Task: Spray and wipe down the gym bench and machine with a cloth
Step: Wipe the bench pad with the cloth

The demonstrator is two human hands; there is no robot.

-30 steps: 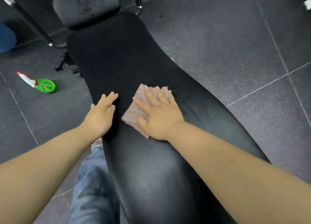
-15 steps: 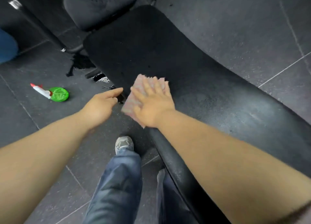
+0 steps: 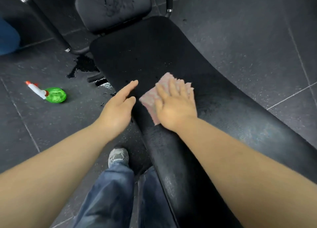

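Right hand (image 3: 175, 106) lies flat, fingers straight and spread, pressing a pink cloth (image 3: 148, 99) onto the black bench (image 3: 223, 107) near its left edge. Left hand (image 3: 118, 107) is held wide, fingers straight, just beside the cloth at the bench's left edge; it appears to touch the pad, though contact is not certain. A green spray bottle (image 3: 55, 95) lies on its side on the floor (image 3: 248, 39), well left of the bench. A dark wet patch (image 3: 82, 66) marks the floor by the bench's far left corner. A grey shoe (image 3: 118, 156) stands near.
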